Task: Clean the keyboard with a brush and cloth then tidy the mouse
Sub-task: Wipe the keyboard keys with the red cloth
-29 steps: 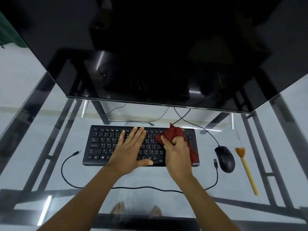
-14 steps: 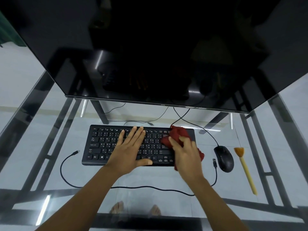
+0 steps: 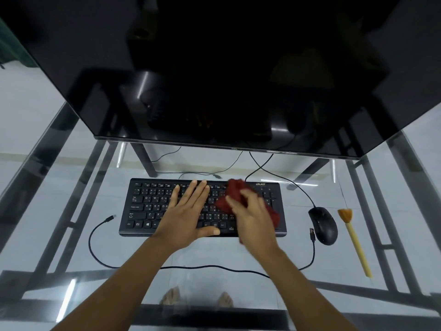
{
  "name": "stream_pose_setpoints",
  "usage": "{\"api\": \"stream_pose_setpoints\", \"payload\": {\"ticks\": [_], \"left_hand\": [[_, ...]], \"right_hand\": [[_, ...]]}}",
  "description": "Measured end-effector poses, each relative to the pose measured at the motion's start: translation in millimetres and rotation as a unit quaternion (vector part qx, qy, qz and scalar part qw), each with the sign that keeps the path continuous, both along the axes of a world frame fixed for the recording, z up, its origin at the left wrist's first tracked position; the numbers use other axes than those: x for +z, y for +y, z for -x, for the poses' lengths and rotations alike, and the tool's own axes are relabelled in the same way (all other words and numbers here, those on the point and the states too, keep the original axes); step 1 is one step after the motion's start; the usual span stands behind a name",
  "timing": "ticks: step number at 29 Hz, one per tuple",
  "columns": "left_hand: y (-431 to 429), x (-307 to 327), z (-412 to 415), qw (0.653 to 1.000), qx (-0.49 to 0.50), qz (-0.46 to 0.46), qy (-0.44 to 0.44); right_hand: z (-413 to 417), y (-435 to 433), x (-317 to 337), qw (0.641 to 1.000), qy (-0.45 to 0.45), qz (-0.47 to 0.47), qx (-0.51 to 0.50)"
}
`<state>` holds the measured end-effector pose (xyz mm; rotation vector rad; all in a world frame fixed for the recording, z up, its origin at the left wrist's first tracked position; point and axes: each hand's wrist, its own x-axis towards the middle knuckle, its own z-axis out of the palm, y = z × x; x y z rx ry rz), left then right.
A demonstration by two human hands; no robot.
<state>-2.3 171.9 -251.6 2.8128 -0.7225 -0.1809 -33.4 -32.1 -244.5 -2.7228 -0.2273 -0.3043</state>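
A black Acer keyboard (image 3: 152,209) lies flat on a glass table (image 3: 238,254), just in front of the lower edge of a large dark monitor (image 3: 214,68). No bowl, box or tray appears anywhere around the keyboard; everything rests directly on the glass.

The person's left hand (image 3: 186,216) lies palm down on the middle of the keyboard, fingers straight and close together pointing toward the monitor, thumb spread out along the keyboard's near edge. The forearm reaches in from the near left.

The right hand (image 3: 253,218) is over the right part of the keyboard, slightly blurred. Its fingers are curled around a bunched dark red cloth (image 3: 235,191), which presses on the keys and sticks out beyond the fingertips toward the monitor and also to the right of the hand.

To the right of the keyboard, apart from it, sits a black wired mouse (image 3: 323,225). Its cable (image 3: 281,180) runs back past the keyboard's far right corner toward the monitor. Just right of the mouse lies a yellow-handled brush (image 3: 355,242) with orange bristles pointing toward the monitor.

A loose black USB cable (image 3: 100,256) loops from the keyboard's left side, along the glass in front of it, to a plug beside the mouse.

Below the keyboard, through the glass, bare feet (image 3: 171,296) show on the floor.
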Motion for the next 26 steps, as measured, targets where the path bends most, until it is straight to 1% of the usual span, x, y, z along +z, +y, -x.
{"api": "stream_pose_setpoints", "payload": {"ticks": [2, 4, 7, 9, 11, 15, 17, 20, 22, 24, 25, 26], "left_hand": [[0, 1, 0, 1.000, 0.000, -0.006, -0.003], [1, 1, 0, 1.000, -0.001, -0.010, -0.003], [0, -1, 1, 1.000, 0.002, -0.006, -0.005], [0, -1, 1, 1.000, 0.002, -0.002, -0.006], [0, 0, 0, 1.000, 0.001, -0.004, -0.004], [0, 1, 1, 1.000, -0.001, -0.012, 0.000], [1, 1, 1, 1.000, 0.000, -0.014, -0.002], [0, 1, 1, 1.000, 0.001, -0.016, -0.002], [0, 1, 1, 1.000, 0.001, -0.012, -0.002], [0, 2, 1, 1.000, -0.002, -0.012, 0.000], [0, 2, 1, 1.000, -0.003, -0.014, 0.000], [0, 2, 1, 1.000, -0.003, -0.015, -0.001]], "right_hand": [[-17, -20, 3, 0.996, 0.003, 0.003, -0.089], [-22, -23, 3, 0.991, 0.007, 0.011, -0.133], [-11, -6, -3, 0.995, -0.031, 0.041, -0.088], [-1, -1, -3, 0.998, -0.031, 0.043, -0.032], [1, -10, -3, 0.998, -0.026, 0.060, -0.007], [-5, -42, 0, 0.995, -0.027, 0.034, -0.089], [-4, -43, -1, 0.993, -0.023, 0.027, -0.110], [3, -15, -4, 0.994, -0.029, 0.000, -0.106], [7, -2, -6, 0.998, -0.035, 0.011, -0.056], [1, -13, -5, 0.999, -0.040, 0.024, -0.020], [-4, -24, -5, 0.999, -0.036, 0.020, -0.034], [-9, -35, -4, 0.997, -0.026, 0.007, -0.068]]}}
